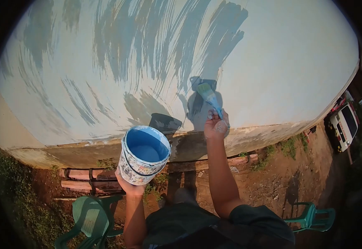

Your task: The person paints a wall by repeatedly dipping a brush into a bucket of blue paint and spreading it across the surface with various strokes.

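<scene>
My left hand (132, 184) holds a paint-splattered bucket (144, 154) from below and the side, with blue paint (147, 152) inside it. In my right hand (217, 124) is a paintbrush (209, 98), its handle gripped by the fingers and its bristles pointing up toward the wall. The pale wall (272, 66) carries blue-grey brush strokes (127, 41) across its left and middle parts. Whether the bristles touch the wall cannot be told. Whitish paint marks show on my right hand.
A green plastic chair (90, 220) stands at the lower left, another green chair (311, 217) at the lower right. Reddish beams (77, 180) lie along the wall's base. A white vehicle (344, 126) is at the far right. Grass and bare soil (268, 191) cover the ground.
</scene>
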### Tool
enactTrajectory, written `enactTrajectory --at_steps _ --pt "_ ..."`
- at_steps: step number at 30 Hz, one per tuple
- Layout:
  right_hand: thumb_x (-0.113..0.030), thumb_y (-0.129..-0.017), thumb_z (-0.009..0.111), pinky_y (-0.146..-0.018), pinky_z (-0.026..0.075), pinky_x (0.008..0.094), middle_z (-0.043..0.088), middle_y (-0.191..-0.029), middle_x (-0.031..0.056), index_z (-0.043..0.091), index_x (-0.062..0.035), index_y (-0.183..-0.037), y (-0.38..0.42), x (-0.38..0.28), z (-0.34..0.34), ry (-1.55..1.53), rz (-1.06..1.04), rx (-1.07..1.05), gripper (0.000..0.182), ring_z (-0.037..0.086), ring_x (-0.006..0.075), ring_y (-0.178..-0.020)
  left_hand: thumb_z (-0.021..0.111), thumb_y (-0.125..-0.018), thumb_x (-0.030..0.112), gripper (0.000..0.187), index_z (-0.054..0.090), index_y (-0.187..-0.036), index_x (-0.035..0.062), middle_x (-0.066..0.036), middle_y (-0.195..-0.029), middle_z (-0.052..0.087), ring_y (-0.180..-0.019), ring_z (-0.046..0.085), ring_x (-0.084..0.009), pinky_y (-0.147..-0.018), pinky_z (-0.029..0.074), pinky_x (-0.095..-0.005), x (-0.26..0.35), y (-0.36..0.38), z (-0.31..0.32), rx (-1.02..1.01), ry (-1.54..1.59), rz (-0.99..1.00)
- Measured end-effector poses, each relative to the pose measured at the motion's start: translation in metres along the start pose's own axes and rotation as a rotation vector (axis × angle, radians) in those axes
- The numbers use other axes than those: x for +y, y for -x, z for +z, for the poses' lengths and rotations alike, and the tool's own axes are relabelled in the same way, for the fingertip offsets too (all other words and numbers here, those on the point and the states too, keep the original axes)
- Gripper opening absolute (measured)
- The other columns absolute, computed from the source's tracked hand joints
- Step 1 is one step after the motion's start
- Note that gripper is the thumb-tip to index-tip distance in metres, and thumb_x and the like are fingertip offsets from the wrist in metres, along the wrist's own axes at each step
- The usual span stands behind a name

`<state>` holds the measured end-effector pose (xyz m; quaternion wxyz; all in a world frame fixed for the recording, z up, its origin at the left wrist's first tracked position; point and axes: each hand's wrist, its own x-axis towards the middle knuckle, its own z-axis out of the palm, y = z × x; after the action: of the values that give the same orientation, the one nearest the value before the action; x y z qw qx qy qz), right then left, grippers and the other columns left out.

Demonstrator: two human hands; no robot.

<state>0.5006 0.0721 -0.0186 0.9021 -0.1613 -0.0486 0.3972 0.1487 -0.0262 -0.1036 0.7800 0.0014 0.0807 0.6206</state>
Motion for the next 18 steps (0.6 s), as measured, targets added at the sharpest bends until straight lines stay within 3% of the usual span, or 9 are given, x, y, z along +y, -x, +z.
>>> enactTrajectory --at_steps 3,5,8,10,12,14,15,17,18 --pt "-0.023 -0.104 0.062 -0.066 0.05 0.0327 0.069 -0.082 0.0115 0.063 -0.0014 -0.099 0.01 -0.041 0.063 -0.037 -0.062 -0.136 0.022 0.064 0.02 -0.075 0.044 -0.102 0.056 0.072 0.04 -0.158 0.0103 -0.021 -0.16 0.043 -0.137 0.051 -0.0472 -0.102 0.05 -0.074 -0.001 0.001 0.005 0.032 0.018 -0.035" --pt "-0.023 -0.103 0.066 -0.068 0.05 0.0321 0.069 -0.088 0.0087 0.066 -0.0011 -0.106 0.009 -0.049 0.073 0.16 -0.297 -0.251 0.022 0.062 0.0177 -0.075 0.045 -0.102 0.055 0.072 0.039 -0.158 0.0086 -0.022 -0.159 0.044 -0.134 0.054 -0.048 -0.099 0.052 -0.073 -0.004 -0.001 0.006 0.031 0.033 -0.037" --pt "-0.023 -0.102 0.069 -0.068 0.049 0.0315 0.068 -0.091 0.005 0.067 -0.002 -0.112 -0.01 -0.017 0.002 0.513 -0.353 -0.14 0.023 0.061 0.0152 -0.076 0.046 -0.103 0.054 0.072 0.038 -0.158 0.0087 -0.022 -0.158 0.045 -0.134 0.054 -0.048 -0.098 0.054 -0.0712 -0.002 -0.005 -0.01 -0.067 -0.02 -0.029" --pt "-0.025 -0.101 0.071 -0.063 0.048 0.0303 0.066 -0.088 0.0024 0.066 -0.0037 -0.117 -0.01 0.011 -0.054 0.636 -0.258 0.059 0.027 0.059 0.0133 -0.072 0.047 -0.102 0.054 0.072 0.038 -0.158 0.009 -0.022 -0.158 0.044 -0.134 0.054 -0.0482 -0.097 0.055 -0.0707 0.0 -0.006 -0.009 -0.111 -0.031 -0.051" --pt "-0.025 -0.101 0.071 -0.057 0.046 0.0297 0.065 -0.084 0.0019 0.066 -0.0045 -0.113 -0.041 0.023 -0.143 1.019 -0.486 0.058 0.024 0.058 0.0134 -0.068 0.042 -0.103 0.056 0.07 0.046 -0.156 0.0112 -0.015 -0.159 0.048 -0.141 0.051 -0.0386 -0.116 0.043 -0.0614 -0.001 -0.002 0.004 -0.106 -0.095 -0.045" --pt "-0.025 -0.102 0.067 -0.055 0.046 0.0291 0.07 -0.086 0.0056 0.066 -0.004 -0.111 -0.038 0.025 -0.164 0.857 -0.348 0.307 0.023 0.062 0.016 -0.064 0.042 -0.102 0.055 0.069 0.047 -0.155 0.0112 -0.015 -0.159 0.048 -0.14 0.051 -0.0391 -0.114 0.044 -0.0627 -0.001 0.002 0.019 -0.034 0.011 -0.037" --pt "-0.025 -0.102 0.067 -0.055 0.046 0.0291 0.07 -0.086 0.0056 0.066 -0.004 -0.111 -0.034 0.015 -0.17 0.857 -0.35 0.308 0.023 0.062 0.016 -0.064 0.042 -0.102 0.054 0.068 0.047 -0.155 0.0112 -0.015 -0.159 0.048 -0.14 0.051 -0.039 -0.114 0.044 -0.0629 0.0 0.005 0.018 -0.089 -0.073 -0.066" --pt "-0.027 -0.102 0.064 -0.055 0.047 0.03 0.073 -0.088 0.0111 0.065 -0.0019 -0.109 -0.042 -0.007 -0.146 0.566 -0.062 0.544 0.026 0.066 0.0193 -0.065 0.042 -0.102 0.052 0.067 0.048 -0.154 0.0114 -0.014 -0.158 0.049 -0.139 0.053 -0.0381 -0.112 0.046 -0.0619 -0.002 0.002 0.013 -0.115 -0.13 -0.039" --pt "-0.029 -0.102 0.063 -0.055 0.047 0.0304 0.073 -0.089 0.013 0.064 -0.0008 -0.109 -0.049 -0.014 -0.13 0.553 -0.11 0.457 0.029 0.066 0.0202 -0.064 0.042 -0.102 0.052 0.067 0.048 -0.154 0.0114 -0.014 -0.158 0.049 -0.139 0.053 -0.0381 -0.112 0.046 -0.0619 -0.002 -0.005 0.017 -0.125 -0.131 -0.028"
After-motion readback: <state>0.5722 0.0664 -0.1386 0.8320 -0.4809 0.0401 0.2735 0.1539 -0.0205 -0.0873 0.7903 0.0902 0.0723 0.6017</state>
